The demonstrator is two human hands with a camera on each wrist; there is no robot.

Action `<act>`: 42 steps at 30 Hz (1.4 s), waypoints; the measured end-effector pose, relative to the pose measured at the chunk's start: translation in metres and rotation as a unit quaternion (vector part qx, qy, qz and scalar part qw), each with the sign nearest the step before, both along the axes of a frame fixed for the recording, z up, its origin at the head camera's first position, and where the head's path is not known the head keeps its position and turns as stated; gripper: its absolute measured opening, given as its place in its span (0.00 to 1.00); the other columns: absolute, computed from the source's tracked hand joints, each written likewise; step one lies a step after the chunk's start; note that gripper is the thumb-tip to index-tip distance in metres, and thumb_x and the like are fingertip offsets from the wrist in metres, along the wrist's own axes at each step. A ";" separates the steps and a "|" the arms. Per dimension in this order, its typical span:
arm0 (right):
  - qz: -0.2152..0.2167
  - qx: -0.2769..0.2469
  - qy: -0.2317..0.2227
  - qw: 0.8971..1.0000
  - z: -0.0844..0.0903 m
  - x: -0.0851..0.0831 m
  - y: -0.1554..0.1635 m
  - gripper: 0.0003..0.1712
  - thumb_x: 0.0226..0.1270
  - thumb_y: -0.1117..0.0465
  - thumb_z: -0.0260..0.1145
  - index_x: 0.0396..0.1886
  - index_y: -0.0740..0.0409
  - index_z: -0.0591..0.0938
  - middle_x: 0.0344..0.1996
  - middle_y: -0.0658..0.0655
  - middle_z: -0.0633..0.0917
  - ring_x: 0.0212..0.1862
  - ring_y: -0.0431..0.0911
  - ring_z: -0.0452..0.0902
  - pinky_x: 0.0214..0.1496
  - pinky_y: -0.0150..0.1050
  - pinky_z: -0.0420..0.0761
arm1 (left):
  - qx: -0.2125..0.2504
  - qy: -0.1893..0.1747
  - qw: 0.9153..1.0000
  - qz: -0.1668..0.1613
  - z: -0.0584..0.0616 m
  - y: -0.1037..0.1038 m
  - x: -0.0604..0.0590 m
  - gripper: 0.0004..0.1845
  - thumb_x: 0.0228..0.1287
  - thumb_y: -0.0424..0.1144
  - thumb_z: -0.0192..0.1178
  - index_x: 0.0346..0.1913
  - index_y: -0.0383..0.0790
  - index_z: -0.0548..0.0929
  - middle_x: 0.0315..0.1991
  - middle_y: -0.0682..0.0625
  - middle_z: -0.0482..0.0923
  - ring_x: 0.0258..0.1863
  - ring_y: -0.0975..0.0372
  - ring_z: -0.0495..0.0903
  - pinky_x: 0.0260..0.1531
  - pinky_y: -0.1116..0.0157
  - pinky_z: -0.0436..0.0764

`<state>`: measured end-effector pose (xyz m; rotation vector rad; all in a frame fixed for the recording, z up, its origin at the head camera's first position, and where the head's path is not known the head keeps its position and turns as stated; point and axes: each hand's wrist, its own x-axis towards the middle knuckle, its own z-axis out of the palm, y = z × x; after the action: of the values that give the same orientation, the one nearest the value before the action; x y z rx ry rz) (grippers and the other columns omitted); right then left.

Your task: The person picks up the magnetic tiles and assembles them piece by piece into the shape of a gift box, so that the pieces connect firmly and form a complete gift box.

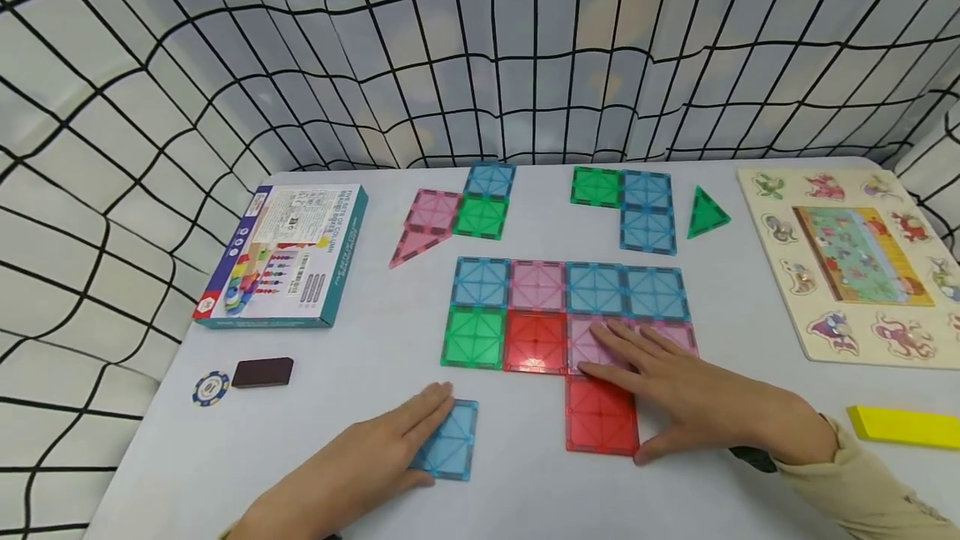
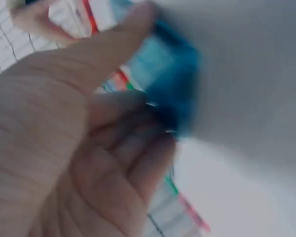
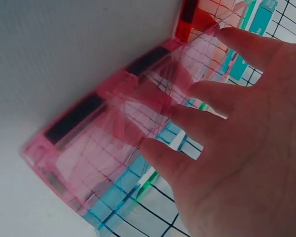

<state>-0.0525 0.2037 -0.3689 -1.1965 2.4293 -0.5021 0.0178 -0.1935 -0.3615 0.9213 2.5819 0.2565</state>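
- Pale grey desk (image 1: 352,340) backed and flanked by white cloth with a black grid (image 1: 225,65), sagging in folds on all visible sides.
- Left hand (image 1: 360,461) laid flat, fingers straight, grip relaxed and holding nothing; fingertips pressed on a loose blue tile (image 1: 452,440) at the near edge, just apart from the assembled block. Left wrist view too blurred to add detail.
- Right hand (image 1: 690,394) spread flat, grip likewise relaxed; fingers resting on a pink tile (image 1: 592,340) in the lower row, palm beside a red tile (image 1: 600,419) jutting toward the near edge.
- Flat tile block (image 1: 570,311) at desk centre: top row blue, pink, blue, blue; lower row green, red, pink, pink.
- Two smaller tile clusters farther back: pink, blue and green group (image 1: 457,211); green and blue group (image 1: 630,202) with a green triangle (image 1: 705,213) just beside.
- Left side: printed box (image 1: 285,252), dark block (image 1: 262,372), poker chip (image 1: 211,387).
- Right side: wooden animal puzzle board (image 1: 855,261); yellow bar (image 1: 903,425) at the near right edge.
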 end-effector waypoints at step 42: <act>-0.047 -0.004 -0.033 0.998 0.024 -0.087 -0.022 0.23 0.77 0.54 0.67 0.67 0.56 0.81 0.72 0.61 0.73 0.71 0.60 0.73 0.68 0.59 0.78 | 0.059 -0.064 0.996 -0.015 0.016 0.071 -0.116 0.40 0.76 0.59 0.59 0.79 0.36 0.66 0.82 0.41 0.55 0.81 0.47 0.57 0.75 0.47 0.65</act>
<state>-0.1399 0.1821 -0.3448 -1.0556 2.4386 -0.5700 -0.0984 -0.1221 -0.3456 0.9510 2.4558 0.4493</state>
